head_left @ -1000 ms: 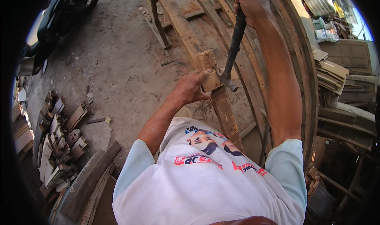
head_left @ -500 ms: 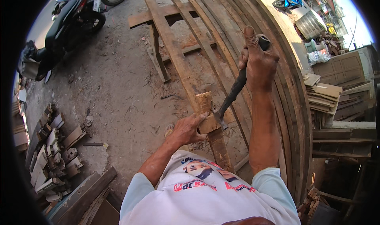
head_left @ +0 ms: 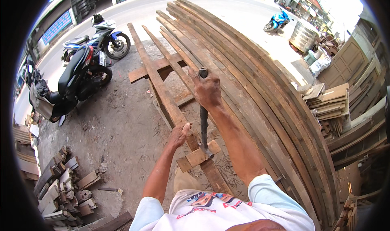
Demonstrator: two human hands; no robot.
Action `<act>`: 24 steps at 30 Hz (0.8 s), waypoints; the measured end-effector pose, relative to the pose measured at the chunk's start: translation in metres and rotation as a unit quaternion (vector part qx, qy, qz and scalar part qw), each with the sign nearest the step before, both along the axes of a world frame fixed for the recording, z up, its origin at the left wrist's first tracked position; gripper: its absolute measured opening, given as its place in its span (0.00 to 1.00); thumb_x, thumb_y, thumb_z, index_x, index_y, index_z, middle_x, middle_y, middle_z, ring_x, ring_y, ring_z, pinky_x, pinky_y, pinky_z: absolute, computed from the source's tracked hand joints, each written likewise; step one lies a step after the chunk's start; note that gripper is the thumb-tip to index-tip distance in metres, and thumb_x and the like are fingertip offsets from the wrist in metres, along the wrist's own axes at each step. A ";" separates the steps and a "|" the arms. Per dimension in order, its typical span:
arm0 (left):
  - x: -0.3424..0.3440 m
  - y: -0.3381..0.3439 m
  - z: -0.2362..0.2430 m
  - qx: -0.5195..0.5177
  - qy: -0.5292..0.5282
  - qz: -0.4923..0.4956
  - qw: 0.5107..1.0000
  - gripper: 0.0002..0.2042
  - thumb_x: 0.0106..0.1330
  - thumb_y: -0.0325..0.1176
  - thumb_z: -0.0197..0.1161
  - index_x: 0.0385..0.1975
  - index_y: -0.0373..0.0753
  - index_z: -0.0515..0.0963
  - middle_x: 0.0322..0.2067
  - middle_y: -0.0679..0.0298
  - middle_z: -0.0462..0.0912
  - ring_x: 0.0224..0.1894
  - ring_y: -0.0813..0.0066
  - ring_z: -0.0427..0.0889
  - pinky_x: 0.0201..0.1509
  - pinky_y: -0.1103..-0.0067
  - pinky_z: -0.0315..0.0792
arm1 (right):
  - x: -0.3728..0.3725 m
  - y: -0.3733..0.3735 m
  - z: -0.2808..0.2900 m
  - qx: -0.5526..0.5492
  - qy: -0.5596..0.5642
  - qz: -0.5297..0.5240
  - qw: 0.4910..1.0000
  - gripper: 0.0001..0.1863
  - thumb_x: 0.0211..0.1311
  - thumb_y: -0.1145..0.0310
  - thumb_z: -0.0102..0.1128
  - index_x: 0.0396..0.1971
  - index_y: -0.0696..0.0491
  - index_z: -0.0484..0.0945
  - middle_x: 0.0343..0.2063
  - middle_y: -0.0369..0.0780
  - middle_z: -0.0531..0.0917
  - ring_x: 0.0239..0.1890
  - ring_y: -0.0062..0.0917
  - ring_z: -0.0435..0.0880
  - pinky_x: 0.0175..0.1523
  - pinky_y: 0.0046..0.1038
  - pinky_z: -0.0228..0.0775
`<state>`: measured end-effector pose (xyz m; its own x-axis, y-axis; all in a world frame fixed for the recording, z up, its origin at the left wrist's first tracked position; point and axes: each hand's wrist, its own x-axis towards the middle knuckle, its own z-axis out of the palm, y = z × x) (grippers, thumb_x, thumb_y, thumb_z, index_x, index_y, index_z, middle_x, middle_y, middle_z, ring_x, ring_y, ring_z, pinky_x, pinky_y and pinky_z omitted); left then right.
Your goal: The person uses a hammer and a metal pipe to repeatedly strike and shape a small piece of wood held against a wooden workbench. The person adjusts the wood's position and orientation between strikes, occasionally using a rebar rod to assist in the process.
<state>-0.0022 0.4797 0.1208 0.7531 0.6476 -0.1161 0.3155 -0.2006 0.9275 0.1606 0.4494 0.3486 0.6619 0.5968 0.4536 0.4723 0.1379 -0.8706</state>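
Note:
My right hand [head_left: 207, 88] is closed around the dark handle of a hammer [head_left: 204, 127], which slopes away from me. The hammer's head bears on a short wooden block [head_left: 198, 156] lying crosswise on a long plank [head_left: 217, 176]. Whether a nail sits under the claw is too small to tell. Beyond the block, my left hand [head_left: 178, 135] is wrapped over the left edge of the same plank, its thumb on top.
Long timber beams [head_left: 252, 105] run along the right, and a wooden trestle [head_left: 139, 73] supports the far end of the planks. Scrap wood [head_left: 61, 190] lies at lower left. Parked motorbikes [head_left: 77, 76] stand at far left, with stacked boards [head_left: 331, 99] at right.
My left hand has moved off the block to the plank beyond it. The hammer handle has swung from leaning right to pointing ahead. The view has tilted up toward the street.

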 end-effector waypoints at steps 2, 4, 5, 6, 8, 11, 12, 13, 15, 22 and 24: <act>0.021 -0.013 0.016 -0.041 0.071 -0.075 0.994 0.25 0.78 0.51 0.51 0.52 0.34 0.83 0.48 0.49 0.87 0.55 0.56 0.83 0.63 0.65 0.72 | 0.002 -0.004 -0.005 -0.008 -0.045 -0.016 0.999 0.25 0.71 0.53 0.67 0.19 0.53 0.71 0.11 0.30 0.68 0.14 0.16 0.67 0.20 0.26 0.58; 0.033 -0.001 0.000 -0.054 0.010 -0.093 0.994 0.23 0.76 0.49 0.55 0.51 0.34 0.83 0.45 0.49 0.88 0.53 0.56 0.84 0.61 0.65 0.73 | 0.003 -0.001 -0.007 -0.016 -0.007 -0.013 1.000 0.24 0.71 0.54 0.67 0.21 0.53 0.71 0.11 0.30 0.68 0.14 0.16 0.67 0.20 0.27 0.58; 0.033 0.001 -0.009 -0.062 -0.016 -0.099 0.993 0.22 0.75 0.48 0.57 0.50 0.34 0.84 0.44 0.50 0.88 0.52 0.57 0.85 0.60 0.66 0.74 | 0.001 -0.004 -0.005 -0.032 0.005 -0.005 0.999 0.24 0.71 0.53 0.67 0.21 0.53 0.70 0.12 0.29 0.68 0.13 0.15 0.67 0.19 0.26 0.59; 0.027 -0.001 -0.020 -0.049 -0.022 -0.099 0.994 0.21 0.73 0.47 0.59 0.49 0.34 0.84 0.43 0.50 0.88 0.51 0.58 0.85 0.58 0.66 0.75 | -0.002 -0.003 -0.007 -0.037 0.019 0.009 0.999 0.24 0.71 0.54 0.67 0.21 0.53 0.70 0.12 0.29 0.68 0.13 0.15 0.67 0.19 0.26 0.59; 0.023 -0.012 -0.022 -0.016 -0.038 -0.108 0.993 0.20 0.70 0.46 0.64 0.47 0.33 0.84 0.42 0.51 0.89 0.49 0.60 0.86 0.54 0.67 0.76 | 0.001 -0.005 -0.010 -0.038 0.042 0.028 0.998 0.24 0.71 0.54 0.67 0.21 0.52 0.70 0.12 0.28 0.68 0.14 0.13 0.67 0.18 0.24 0.59; 0.019 -0.010 -0.020 0.020 -0.070 -0.131 0.989 0.16 0.62 0.41 0.69 0.39 0.34 0.84 0.38 0.51 0.86 0.43 0.55 0.86 0.48 0.66 0.78 | 0.005 -0.002 -0.011 -0.043 0.110 0.079 0.990 0.24 0.70 0.55 0.66 0.22 0.58 0.73 0.15 0.37 0.71 0.21 0.22 0.67 0.30 0.34 0.64; 0.018 -0.010 -0.019 0.069 -0.084 -0.141 0.984 0.16 0.61 0.41 0.69 0.38 0.34 0.83 0.37 0.51 0.85 0.42 0.54 0.85 0.48 0.66 0.78 | 0.007 -0.004 -0.013 -0.038 0.109 0.080 0.990 0.23 0.70 0.56 0.66 0.22 0.58 0.72 0.15 0.36 0.70 0.21 0.22 0.67 0.29 0.33 0.64; 0.018 -0.010 -0.007 0.091 -0.078 -0.159 0.980 0.16 0.59 0.41 0.70 0.38 0.34 0.84 0.38 0.51 0.84 0.41 0.51 0.84 0.48 0.64 0.77 | 0.008 -0.007 -0.014 -0.032 0.107 0.078 0.991 0.23 0.70 0.56 0.66 0.22 0.58 0.72 0.15 0.36 0.70 0.21 0.22 0.67 0.29 0.33 0.63; 0.019 -0.005 -0.010 0.118 -0.071 -0.186 0.973 0.16 0.61 0.42 0.69 0.37 0.33 0.83 0.37 0.50 0.84 0.41 0.50 0.84 0.48 0.65 0.77 | 0.013 -0.010 -0.015 -0.007 0.105 0.076 0.992 0.23 0.71 0.57 0.66 0.21 0.55 0.71 0.14 0.33 0.69 0.18 0.18 0.67 0.25 0.29 0.61; 0.016 -0.002 -0.015 0.050 -0.046 -0.153 0.986 0.25 0.70 0.54 0.58 0.36 0.31 0.81 0.37 0.48 0.84 0.40 0.49 0.82 0.47 0.65 0.75 | 0.016 -0.036 -0.010 0.043 0.133 0.106 0.985 0.21 0.72 0.59 0.66 0.22 0.54 0.71 0.15 0.31 0.69 0.19 0.16 0.66 0.25 0.26 0.61; 0.015 -0.003 -0.019 0.065 -0.049 -0.143 0.986 0.27 0.70 0.55 0.55 0.37 0.31 0.81 0.36 0.47 0.83 0.39 0.50 0.82 0.47 0.65 0.75 | 0.010 -0.048 -0.005 0.049 0.151 0.114 0.981 0.21 0.72 0.59 0.65 0.23 0.56 0.71 0.15 0.32 0.69 0.21 0.17 0.66 0.28 0.28 0.62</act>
